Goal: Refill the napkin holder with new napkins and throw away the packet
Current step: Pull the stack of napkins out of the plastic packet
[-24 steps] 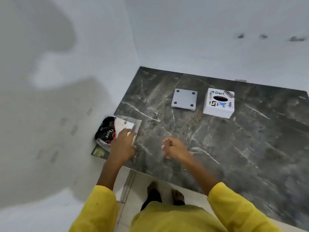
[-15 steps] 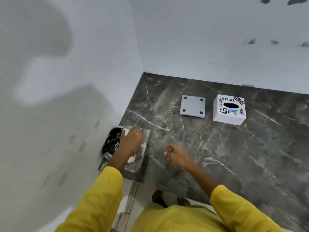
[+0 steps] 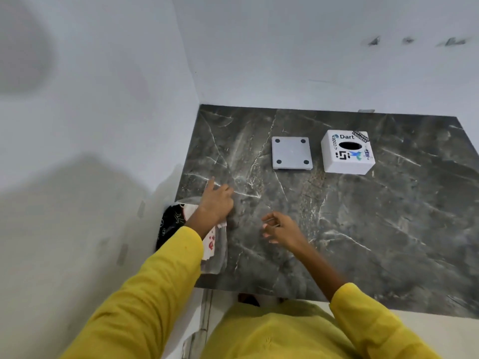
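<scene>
One napkin packet (image 3: 207, 239) lies at the table's (image 3: 363, 229) near-left corner by the wall, well apart from the white holder (image 3: 347, 152) and its detached base plate (image 3: 291, 152) at the back. Left hand (image 3: 216, 203) has slid forward over the packet, fingers loosely spread, palm low; whether its grip has closed on the wrapper I cannot tell. Right hand (image 3: 281, 230) hovers beside it, half curled, empty, so the refill looks barely begun.

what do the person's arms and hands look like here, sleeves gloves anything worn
Both arms wear loose, bright yellow sleeves, one on the left arm and one on the right, matching the yellow garment over the body. The cloth looks soft and wrinkled, and the forearms show past the sleeve ends. The left hand and right hand are bare: no gloves, and no rings or watch that I can make out.
</scene>
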